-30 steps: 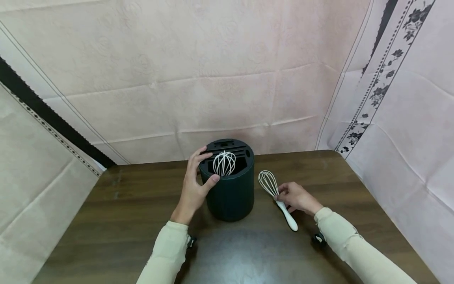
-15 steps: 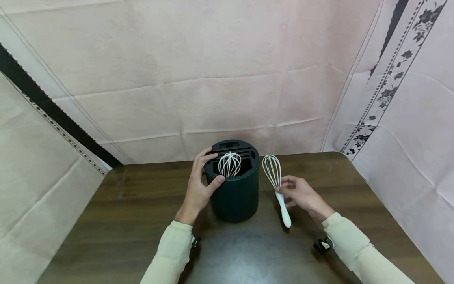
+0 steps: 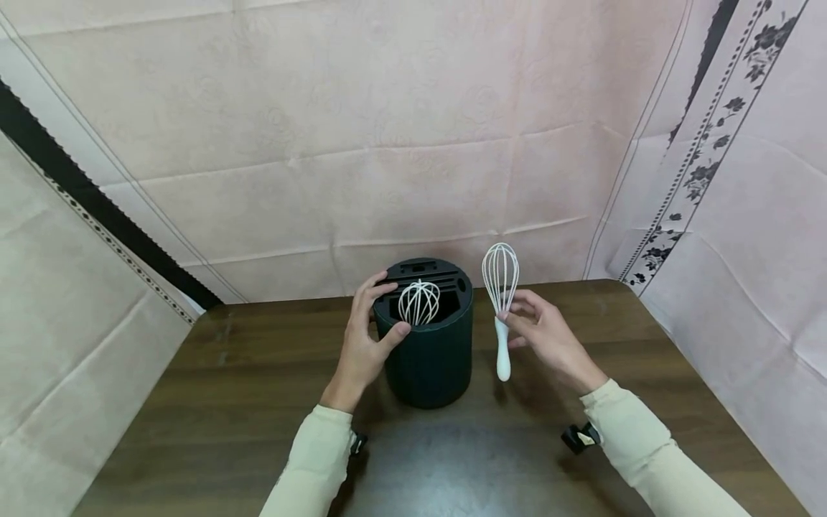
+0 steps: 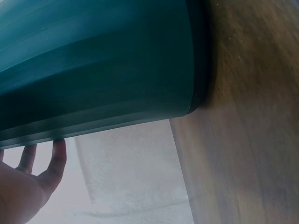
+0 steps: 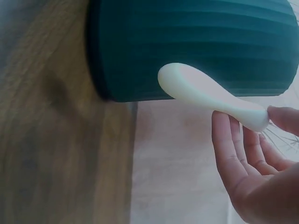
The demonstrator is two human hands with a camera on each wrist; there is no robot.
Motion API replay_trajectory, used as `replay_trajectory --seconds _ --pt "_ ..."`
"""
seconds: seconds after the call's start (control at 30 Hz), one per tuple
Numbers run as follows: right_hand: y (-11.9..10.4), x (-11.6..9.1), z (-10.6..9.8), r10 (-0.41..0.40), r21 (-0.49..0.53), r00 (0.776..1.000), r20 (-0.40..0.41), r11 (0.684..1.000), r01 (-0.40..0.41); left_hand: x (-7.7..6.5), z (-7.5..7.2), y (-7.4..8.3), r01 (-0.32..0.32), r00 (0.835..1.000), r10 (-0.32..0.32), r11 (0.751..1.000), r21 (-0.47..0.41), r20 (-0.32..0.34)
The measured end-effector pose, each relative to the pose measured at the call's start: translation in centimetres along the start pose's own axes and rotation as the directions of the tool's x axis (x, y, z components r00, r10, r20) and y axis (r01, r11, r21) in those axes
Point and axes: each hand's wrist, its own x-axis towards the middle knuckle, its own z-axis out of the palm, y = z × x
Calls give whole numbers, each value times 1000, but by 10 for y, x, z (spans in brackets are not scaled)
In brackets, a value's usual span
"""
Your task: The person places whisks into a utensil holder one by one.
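Note:
A dark green cylindrical utensil holder point(image 3: 429, 370) stands upright on the table, its black slotted top facing up. One white whisk point(image 3: 419, 302) is inside it, wire head showing above the opening and the handle hidden. My left hand point(image 3: 359, 350) grips the holder's upper left side, thumb at the front rim and fingers toward the back. To the right of the holder, my right hand point(image 3: 549, 337) pinches a second white whisk point(image 3: 502, 352) where handle meets wires. This whisk is upright, head up, handle end raised above the table. In the right wrist view its handle point(image 5: 201, 88) overlaps the holder.
The brown wooden table point(image 3: 258, 431) ends just behind the holder. Pale cloth point(image 3: 400, 143) hangs behind it and on both sides, with a floral border point(image 3: 701, 179) at right. A small black device point(image 3: 580, 436) sits at the right wrist.
My right hand has lifted the second whisk off the table and swung it from slanted to upright. The left hand stays at the holder, which still holds the first whisk.

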Motion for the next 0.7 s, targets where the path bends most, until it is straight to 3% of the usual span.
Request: replay_trajectory --seconds 0.4,0.7 --pt "-37 -1 1 -123 -95 990 -64 989 117 -1 -1 -1 13 1000 -13 1000 10 5" --pt "-69 3 0 -193 -68 974 -121 980 186 0 0 0 13 1000 -13 1000 -1 3"
